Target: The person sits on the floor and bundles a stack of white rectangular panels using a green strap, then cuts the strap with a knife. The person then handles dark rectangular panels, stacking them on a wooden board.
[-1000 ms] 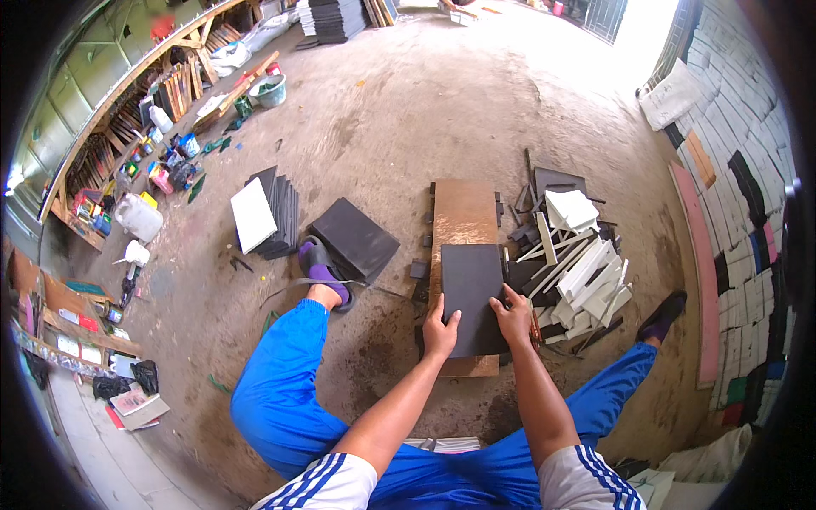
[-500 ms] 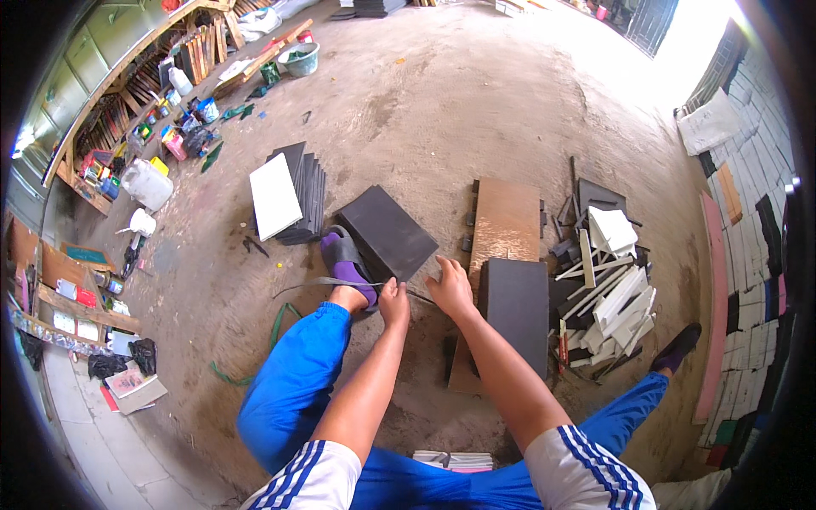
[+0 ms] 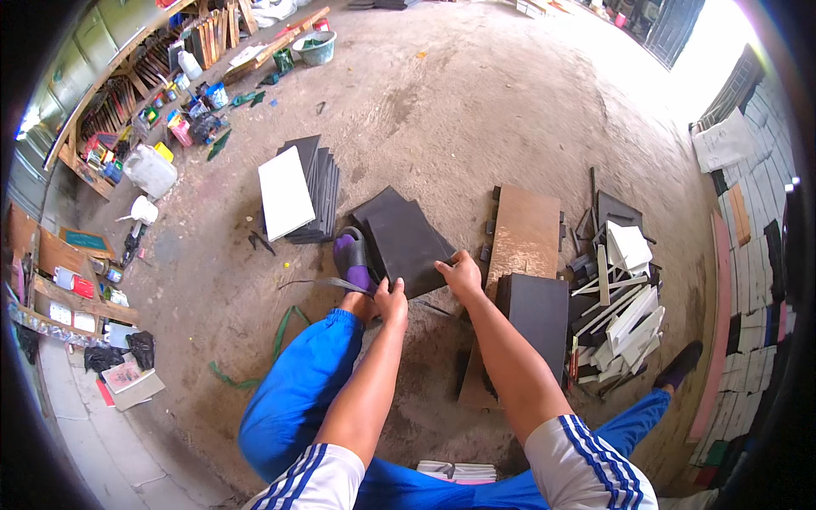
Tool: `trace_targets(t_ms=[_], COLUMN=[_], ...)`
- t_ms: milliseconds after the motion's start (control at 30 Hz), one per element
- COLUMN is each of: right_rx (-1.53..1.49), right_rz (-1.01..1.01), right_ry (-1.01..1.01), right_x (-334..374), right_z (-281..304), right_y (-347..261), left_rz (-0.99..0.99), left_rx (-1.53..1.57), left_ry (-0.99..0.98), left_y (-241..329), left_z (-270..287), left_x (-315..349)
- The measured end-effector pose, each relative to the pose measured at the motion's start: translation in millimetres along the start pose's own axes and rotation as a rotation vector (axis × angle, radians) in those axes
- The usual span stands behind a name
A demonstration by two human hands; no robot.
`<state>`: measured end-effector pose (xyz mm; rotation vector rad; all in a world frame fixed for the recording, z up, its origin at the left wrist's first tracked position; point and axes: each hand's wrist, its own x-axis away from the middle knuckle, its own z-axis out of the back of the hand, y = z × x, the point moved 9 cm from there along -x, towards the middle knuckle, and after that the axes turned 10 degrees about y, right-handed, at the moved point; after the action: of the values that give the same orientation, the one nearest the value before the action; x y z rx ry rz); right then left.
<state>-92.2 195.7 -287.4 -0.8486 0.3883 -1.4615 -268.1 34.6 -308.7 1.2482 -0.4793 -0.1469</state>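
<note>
Between my hands is a dark rectangular sheet [image 3: 412,246], lifted at its near edge and turned askew over other dark sheets [image 3: 375,204] on the ground. My left hand [image 3: 391,301] grips its near left corner, thumb and fingers pressed together. At the near right corner my right hand [image 3: 460,275] pinches the edge. Left of the sheets is my foot in a purple sock and dark sandal [image 3: 355,261], with a thin grey strip [image 3: 323,282] beside it. To the right, a thick dark block [image 3: 537,327] lies on a long brown board [image 3: 525,223].
A stack of dark sheets [image 3: 326,191] with a white sheet [image 3: 286,195] on top stands left of my foot. White and dark offcuts [image 3: 625,319] are heaped on the right. Green cord [image 3: 279,336] curls by my left leg. Bottles, tins and a basin [image 3: 316,49] line the far left.
My right hand, earlier open beside the sheets, now pinches the top sheet's corner. That sheet has turned and separated from those beneath. The whole view has shifted slightly.
</note>
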Motion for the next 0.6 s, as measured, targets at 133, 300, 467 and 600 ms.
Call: trace_targets(t_ms=[133,300,467,600], right_rx=[-0.416,-0.314,-0.232,-0.648], right_rz=[-0.055,0.278,0.219,0.292], right_ry=[0.021,0.247,0.112,0.324], right_x=[20.4,109.9,180.3,179.6], right_z=[28.2,113.6,151.5,201.7], right_y=[-4.6,-57.9,-52.4,14.9], left_rz=[-0.071,0.293,0.097,-0.062], left_rx=[0.263,0.468,0.450,0.310], left_ry=[-0.128,-0.182,-0.377,-0.514], left_y=[3.7,9.6,68.5,100.7], left_z=[7.4,25.4,8.3,-5.6], left_x=[28.1,44.2,101.3,168.1])
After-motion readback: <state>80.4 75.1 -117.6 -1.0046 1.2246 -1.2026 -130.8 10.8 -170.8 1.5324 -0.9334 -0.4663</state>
